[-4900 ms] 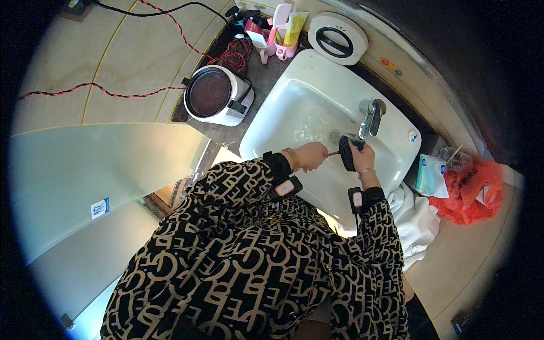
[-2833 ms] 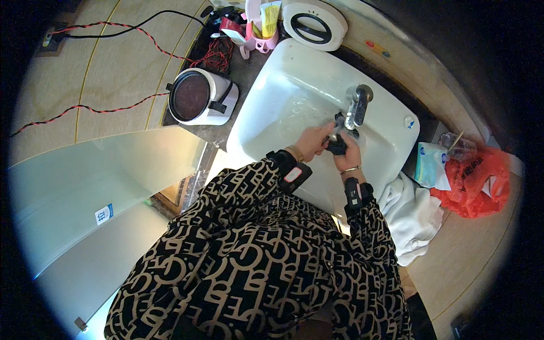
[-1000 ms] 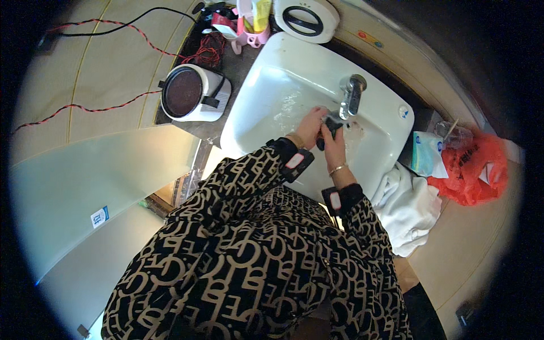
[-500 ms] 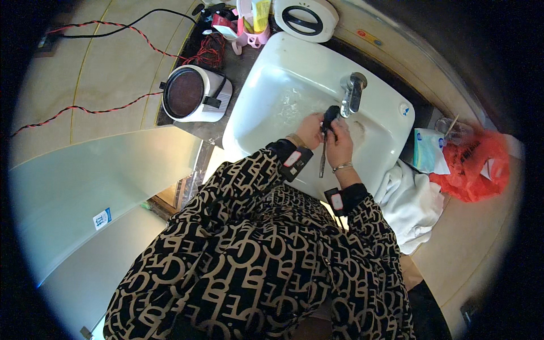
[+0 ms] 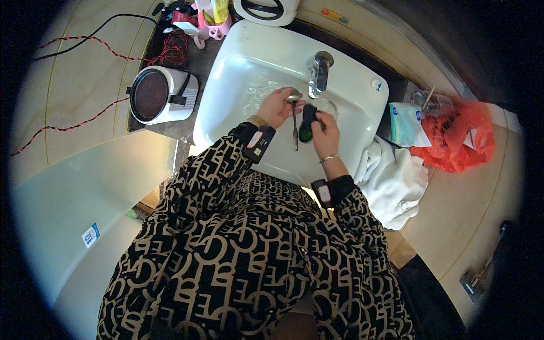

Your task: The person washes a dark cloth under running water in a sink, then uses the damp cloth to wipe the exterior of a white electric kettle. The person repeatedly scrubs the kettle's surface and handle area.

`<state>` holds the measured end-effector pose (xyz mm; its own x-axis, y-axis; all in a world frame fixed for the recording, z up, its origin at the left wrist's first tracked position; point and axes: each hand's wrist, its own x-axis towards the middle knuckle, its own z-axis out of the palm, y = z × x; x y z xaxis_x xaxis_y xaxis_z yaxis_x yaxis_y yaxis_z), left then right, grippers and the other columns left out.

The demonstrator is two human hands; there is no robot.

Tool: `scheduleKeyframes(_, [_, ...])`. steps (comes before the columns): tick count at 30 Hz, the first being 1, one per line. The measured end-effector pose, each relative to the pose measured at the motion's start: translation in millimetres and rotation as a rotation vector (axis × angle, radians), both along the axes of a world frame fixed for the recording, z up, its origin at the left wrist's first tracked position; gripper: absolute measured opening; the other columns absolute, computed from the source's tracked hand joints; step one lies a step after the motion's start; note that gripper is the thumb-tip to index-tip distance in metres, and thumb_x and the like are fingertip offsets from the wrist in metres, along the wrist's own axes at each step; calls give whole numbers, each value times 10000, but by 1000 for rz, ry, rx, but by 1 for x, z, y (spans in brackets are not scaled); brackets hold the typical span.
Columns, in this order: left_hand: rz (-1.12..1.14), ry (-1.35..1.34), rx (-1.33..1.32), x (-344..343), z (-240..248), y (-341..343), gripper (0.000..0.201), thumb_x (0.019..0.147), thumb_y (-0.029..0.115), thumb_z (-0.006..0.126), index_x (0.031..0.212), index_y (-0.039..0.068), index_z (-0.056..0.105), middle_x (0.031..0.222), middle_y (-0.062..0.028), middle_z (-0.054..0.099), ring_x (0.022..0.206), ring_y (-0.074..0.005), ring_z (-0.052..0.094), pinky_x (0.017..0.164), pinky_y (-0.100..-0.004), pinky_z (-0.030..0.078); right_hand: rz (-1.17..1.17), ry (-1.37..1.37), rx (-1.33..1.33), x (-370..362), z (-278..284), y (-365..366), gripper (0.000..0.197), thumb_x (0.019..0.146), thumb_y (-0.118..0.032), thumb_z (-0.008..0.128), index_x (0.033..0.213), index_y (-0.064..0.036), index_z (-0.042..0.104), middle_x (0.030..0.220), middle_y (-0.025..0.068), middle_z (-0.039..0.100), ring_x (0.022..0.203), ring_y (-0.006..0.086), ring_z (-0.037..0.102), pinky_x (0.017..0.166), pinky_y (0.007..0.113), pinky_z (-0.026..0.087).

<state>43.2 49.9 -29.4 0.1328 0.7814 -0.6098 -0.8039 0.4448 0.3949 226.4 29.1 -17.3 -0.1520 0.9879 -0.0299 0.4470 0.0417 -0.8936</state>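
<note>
Over a white washbasin (image 5: 226, 62) my left hand (image 5: 274, 109) is closed on a metal spoon (image 5: 295, 127). The bowl of the spoon is up by the fingers and its long handle points down toward me. My right hand (image 5: 326, 135) pinches a dark, soft scrubbing pad (image 5: 307, 120) with a greenish patch, just right of the spoon and apart from its handle. Both are near the chrome tap (image 5: 321, 71), from whose spout water seems to run. Rippled water lies in the left part of the basin.
Left of the basin stands a white round appliance (image 5: 180, 96) with a dark lid. Behind are a pink holder (image 5: 212, 28) and tangled red-black wire (image 5: 171, 50). On the right lie a white towel (image 5: 391, 184), a tissue pack (image 5: 404, 123) and a red plastic bag (image 5: 456, 139).
My hands have drawn apart: the spoon now shows in the left and the dark pad in the right. The head view has shifted, so the basin appears farther left and higher.
</note>
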Motion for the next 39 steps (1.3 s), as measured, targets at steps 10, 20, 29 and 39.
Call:
scheduleKeyframes(10, [31,-32,39,5,-12,20,296,987,153,364,1169,-53,475,1089,-170,594,905,-258,620,764,-329,532,143,-203,59,-9,16,-19,169,726,-154,685,794,-21,606,1117,183,554,916,355,581,780,389,489])
scheduleKeyframes(20, [-60,84,132,-10,-16,3,257,975,177,413,1074,-24,537,943,-119,612,727,-205,585,670,-322,511,-101,-115,-180,23,-7,-37,249,730,-182,682,887,-2,610,965,173,609,888,320,598,788,366,485])
scheduleKeyframes(29, [-359,204,127,21,14,0,240,954,247,463,1083,64,553,823,-18,583,655,-108,517,502,-242,396,-46,-109,89,-13,2,15,261,817,-168,667,1013,-10,602,1038,128,616,916,203,589,799,282,470])
scheduleKeyframes(39, [-336,126,-49,13,46,-4,156,891,256,600,910,119,528,612,44,426,433,-48,346,371,-206,229,-150,308,-340,-21,10,32,225,874,-155,570,1031,-11,645,887,60,656,808,131,591,742,267,474])
